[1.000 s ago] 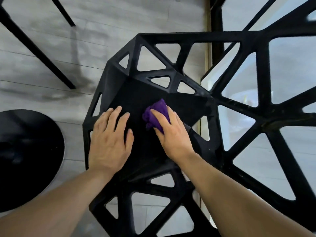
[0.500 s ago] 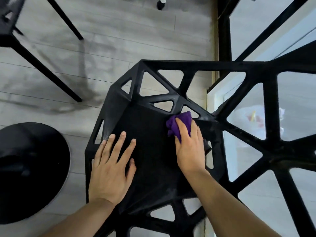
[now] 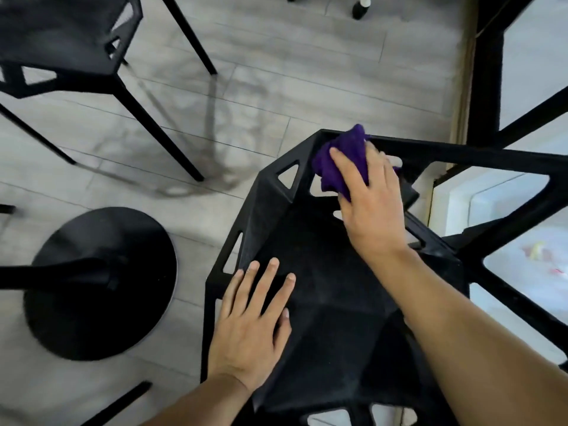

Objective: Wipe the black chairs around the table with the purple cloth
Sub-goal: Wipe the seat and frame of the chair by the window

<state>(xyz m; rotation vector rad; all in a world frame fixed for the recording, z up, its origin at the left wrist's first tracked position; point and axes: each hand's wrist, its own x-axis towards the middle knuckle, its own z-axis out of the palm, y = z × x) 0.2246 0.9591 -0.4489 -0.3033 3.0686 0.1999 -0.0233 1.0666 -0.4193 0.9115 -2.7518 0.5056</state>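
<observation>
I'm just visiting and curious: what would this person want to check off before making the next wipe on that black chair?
1. Cloth in hand: ok. The right hand holds the purple cloth bunched.
2. Cloth on the chair: ok. It lies against the far rim of the black chair.
3. Chair steadied: ok. The left hand rests flat on the seat.
4. Seat already clean: cannot tell. The surface is dark and shows no clear marks.
5. Second chair wiped: cannot tell. It stands at the upper left, and neither hand touches it.
</observation>
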